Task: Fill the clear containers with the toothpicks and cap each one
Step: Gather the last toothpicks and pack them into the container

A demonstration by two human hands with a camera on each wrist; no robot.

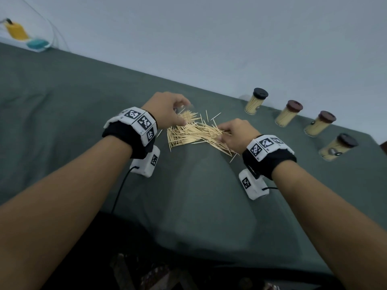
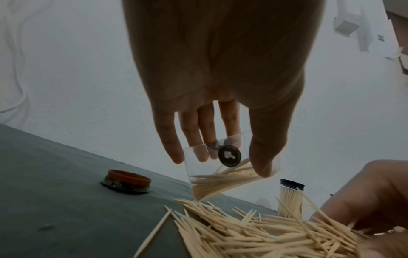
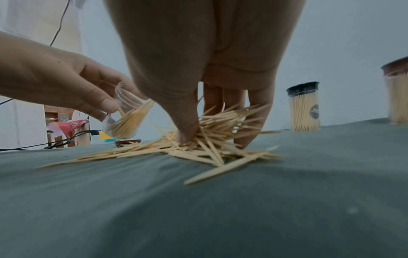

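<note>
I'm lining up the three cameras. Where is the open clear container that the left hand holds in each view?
Head: clear container, upper centre, mostly hidden under the left hand.
Left wrist: centre.
Right wrist: left of centre.
Shared landmark: toothpick pile.

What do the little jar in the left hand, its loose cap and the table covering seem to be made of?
Jar: probably thin clear plastic; fingers and toothpicks show straight through its glossy wall.
Cap: likely moulded plastic, reddish-brown and smooth, with a glossy darker band round its lower edge.
Covering: seemingly matte grey-green woven fabric; it lies in soft folds and wrinkles.
</note>
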